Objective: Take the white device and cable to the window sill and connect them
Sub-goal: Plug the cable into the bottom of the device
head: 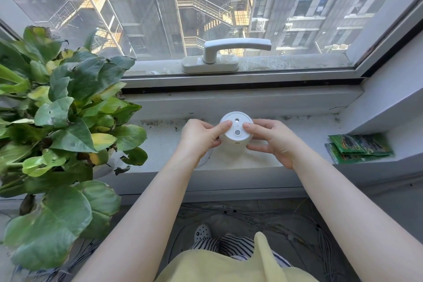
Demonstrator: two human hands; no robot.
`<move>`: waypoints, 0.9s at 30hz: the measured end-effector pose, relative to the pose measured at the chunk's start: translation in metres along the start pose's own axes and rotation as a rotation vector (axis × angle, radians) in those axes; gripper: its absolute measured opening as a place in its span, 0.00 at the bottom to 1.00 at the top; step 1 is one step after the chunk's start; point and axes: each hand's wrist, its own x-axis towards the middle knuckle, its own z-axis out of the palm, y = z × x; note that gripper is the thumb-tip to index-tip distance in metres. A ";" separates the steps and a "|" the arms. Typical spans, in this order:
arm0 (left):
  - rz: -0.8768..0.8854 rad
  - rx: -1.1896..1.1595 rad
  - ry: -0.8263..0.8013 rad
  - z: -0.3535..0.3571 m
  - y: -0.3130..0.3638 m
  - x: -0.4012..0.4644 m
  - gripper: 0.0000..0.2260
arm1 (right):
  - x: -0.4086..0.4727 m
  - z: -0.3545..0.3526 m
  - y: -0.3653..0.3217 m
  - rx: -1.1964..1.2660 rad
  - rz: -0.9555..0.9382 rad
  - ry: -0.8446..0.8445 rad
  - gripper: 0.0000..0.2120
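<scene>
Both bare forearms reach forward from the bottom of the view and meet over the pale, stained window sill, where the two hands hold the round white plastic device between them. The left hand grips the device's left side, its thumb laid across the top face near the rim and its fingers curled round the wall below. The right hand mirrors it on the right side, thumb tip pressed on the top face and the other fingers wrapped low round the body, wrist bent slightly inward. The device is a short cylinder with a flat circular top; that top has a raised rim, a small dark hole near the far edge and a grey round button or lens nearer the person, and a tiny slot shows low on the front wall. It sits at the sill's middle, just below the white lever window handle. No writing can be read on it. A thin white cable curves on the sill under the left wrist; whether it is plugged in cannot be told. A leafy green potted plant stands to the left, and green printed foil packets lie well apart on the right, their print too small to read.
</scene>
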 end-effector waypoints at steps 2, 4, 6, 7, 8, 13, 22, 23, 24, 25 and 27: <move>0.015 0.019 0.006 0.000 -0.002 0.003 0.30 | 0.002 0.000 0.001 -0.002 0.008 0.002 0.17; 0.025 0.029 0.009 0.000 -0.004 0.005 0.28 | 0.003 0.001 0.000 -0.001 0.012 -0.001 0.17; 0.029 0.034 0.018 0.001 -0.006 0.007 0.28 | 0.004 0.001 0.000 0.002 0.014 -0.003 0.17; 0.030 0.034 0.023 0.001 -0.007 0.008 0.28 | 0.004 0.001 0.000 0.004 0.015 -0.004 0.17; 0.031 0.034 0.024 0.001 -0.007 0.008 0.29 | 0.004 0.001 0.000 0.005 0.017 -0.003 0.17; 0.041 0.047 0.037 0.000 -0.008 0.010 0.33 | 0.005 0.002 -0.002 0.003 0.039 0.006 0.18; 0.053 0.068 0.042 0.002 -0.007 0.009 0.33 | 0.006 0.002 0.000 0.027 0.050 0.017 0.18; 0.050 0.083 0.052 0.002 -0.006 0.007 0.33 | 0.005 0.002 0.000 0.030 0.050 0.014 0.18; 0.056 0.097 0.063 0.002 -0.007 0.008 0.33 | 0.006 0.002 0.000 0.033 0.051 0.012 0.18; 0.052 0.114 0.073 0.002 -0.006 0.007 0.32 | 0.005 0.002 -0.001 0.035 0.052 0.012 0.18; 0.056 0.133 0.077 0.002 -0.006 0.007 0.30 | 0.006 0.002 0.000 0.032 0.055 0.015 0.18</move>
